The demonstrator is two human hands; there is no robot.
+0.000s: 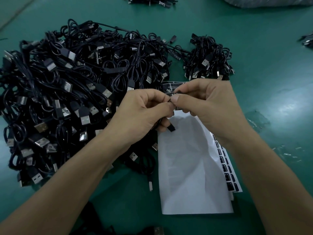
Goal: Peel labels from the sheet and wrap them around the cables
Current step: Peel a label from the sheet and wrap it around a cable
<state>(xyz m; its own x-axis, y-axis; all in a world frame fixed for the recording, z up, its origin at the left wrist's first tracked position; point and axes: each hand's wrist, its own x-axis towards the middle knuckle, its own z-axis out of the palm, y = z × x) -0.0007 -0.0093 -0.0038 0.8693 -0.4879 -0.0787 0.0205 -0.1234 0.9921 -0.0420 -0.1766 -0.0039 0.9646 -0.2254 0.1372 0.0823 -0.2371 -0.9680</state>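
My left hand [144, 111] and my right hand [206, 102] meet fingertip to fingertip above the top of the white label sheet [189, 167]. Between them they pinch a thin black cable [171, 128], whose small connector end sticks out below my left fingers. A small black label [177, 108] is pressed at the pinch under my right thumb. Rows of black labels [227, 175] run along the sheet's right edge, and more of them show at its top end [174, 85].
A big heap of black USB cables [67, 92] fills the left of the green table [271, 73]. A smaller bundle [208, 58] lies behind my right hand. More cables lie at the far edge [150, 0] and at the right edge [307, 40]. Clear plastic scraps [259, 119] lie to the right.
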